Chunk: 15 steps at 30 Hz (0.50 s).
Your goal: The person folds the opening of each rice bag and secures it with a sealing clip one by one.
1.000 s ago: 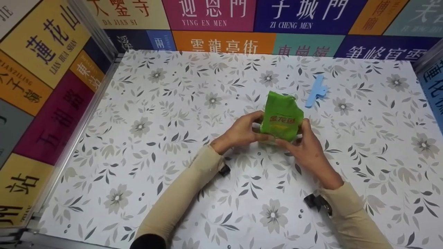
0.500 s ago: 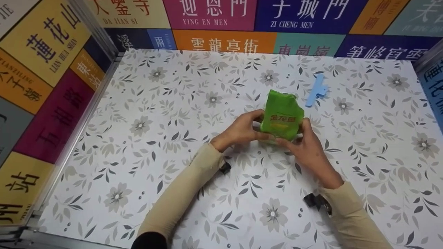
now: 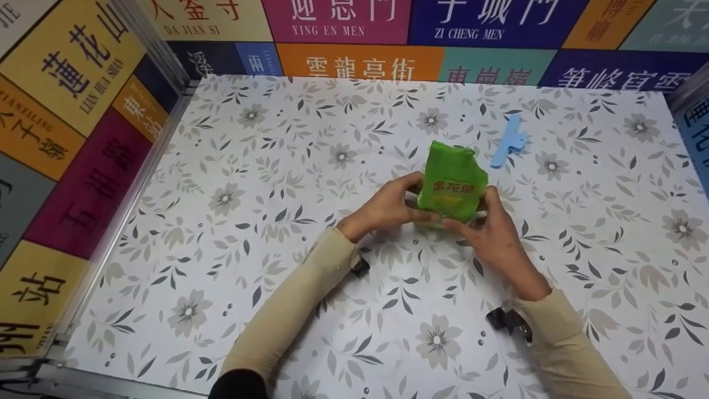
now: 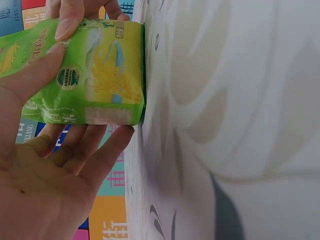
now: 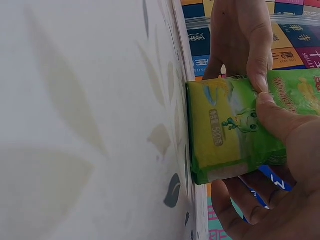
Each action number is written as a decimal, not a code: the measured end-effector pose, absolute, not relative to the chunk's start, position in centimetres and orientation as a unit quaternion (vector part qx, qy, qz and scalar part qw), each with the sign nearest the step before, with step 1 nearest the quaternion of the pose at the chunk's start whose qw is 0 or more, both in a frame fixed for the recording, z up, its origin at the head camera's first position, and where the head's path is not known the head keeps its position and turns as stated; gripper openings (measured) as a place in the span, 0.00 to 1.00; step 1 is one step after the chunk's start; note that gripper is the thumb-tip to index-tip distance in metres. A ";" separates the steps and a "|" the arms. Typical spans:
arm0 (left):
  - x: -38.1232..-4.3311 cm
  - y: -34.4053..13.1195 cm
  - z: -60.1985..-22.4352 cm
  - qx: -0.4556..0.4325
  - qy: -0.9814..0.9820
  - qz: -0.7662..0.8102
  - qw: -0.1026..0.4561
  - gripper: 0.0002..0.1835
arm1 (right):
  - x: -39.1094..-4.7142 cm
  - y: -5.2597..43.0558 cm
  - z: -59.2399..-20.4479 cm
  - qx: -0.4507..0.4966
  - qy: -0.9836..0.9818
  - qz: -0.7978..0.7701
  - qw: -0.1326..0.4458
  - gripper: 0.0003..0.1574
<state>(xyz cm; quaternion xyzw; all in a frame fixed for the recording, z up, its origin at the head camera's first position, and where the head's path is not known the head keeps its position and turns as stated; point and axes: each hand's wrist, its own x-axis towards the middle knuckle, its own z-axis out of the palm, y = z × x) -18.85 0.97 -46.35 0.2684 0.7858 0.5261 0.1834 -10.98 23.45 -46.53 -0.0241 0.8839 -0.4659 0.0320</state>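
Note:
Between both hands a green plastic food bag (image 3: 455, 180) stands upright on the table, its top edge uneven. Yellow panels and a 500 g mark show on its lower front in the right wrist view. My left hand (image 3: 388, 206) grips the bag's left side, thumb across the front and fingers round the side. From the right, my right hand (image 3: 494, 235) holds it the same way, and the two thumbs nearly meet on the front. Beyond the bag, to the right, lies a light blue bag clip (image 3: 508, 142), untouched. The back of the bag is hidden in the head view.
The table (image 3: 266, 166) has a white cover printed with grey flowers and leaves. Colourful panels (image 3: 354, 25) with large characters stand along its back and left sides. A metal rail (image 3: 122, 221) runs down the left edge.
Both hands keep their hold and the bag stays in place. The head view has tilted slightly, so the scene sits a little higher in it.

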 end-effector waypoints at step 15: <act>-18.4 1.1 -46.5 0.274 0.779 0.532 0.186 0.33 | -10.7 23.2 -46.3 -0.025 0.885 -0.465 0.011 0.45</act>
